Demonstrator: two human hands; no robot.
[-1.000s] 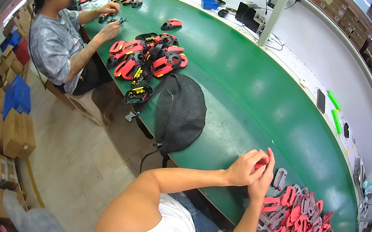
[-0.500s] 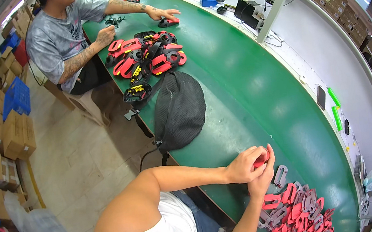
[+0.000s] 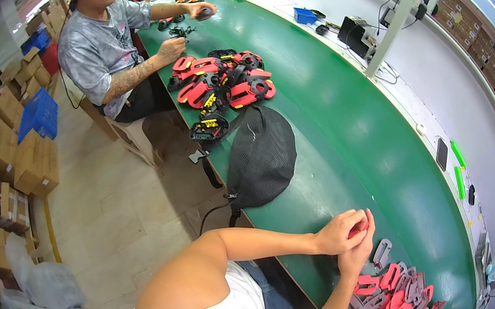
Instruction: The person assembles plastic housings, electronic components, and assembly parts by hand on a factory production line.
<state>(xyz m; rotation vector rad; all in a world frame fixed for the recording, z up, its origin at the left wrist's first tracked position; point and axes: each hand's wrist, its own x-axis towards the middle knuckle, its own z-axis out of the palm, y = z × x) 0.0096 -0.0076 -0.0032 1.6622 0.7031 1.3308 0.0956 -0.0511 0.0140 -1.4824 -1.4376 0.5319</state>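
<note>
My left hand (image 3: 335, 234) and my right hand (image 3: 355, 257) are pressed together above the green table. Both are closed around a small red plastic part (image 3: 358, 229). Only a bit of it shows between the fingers, and its full shape is hidden. Just beyond my right wrist lies a single grey slotted plastic piece (image 3: 382, 253). Beside my right forearm is a heap of red and grey slotted plastic pieces (image 3: 396, 297), partly cut off by the lower edge.
A black mesh bag (image 3: 262, 159) lies on the green table (image 3: 331, 125). Behind it are red and black plastic assemblies (image 3: 252, 91). A co-worker (image 3: 112, 53) sits at the far left, holding a dark part. A phone (image 3: 442, 154) and green tools (image 3: 460, 181) lie along the right ledge.
The view has shifted, so the scene sits lower and to the right. My hands stay closed together on the red part. The co-worker's far hand has lifted a part off the table.
</note>
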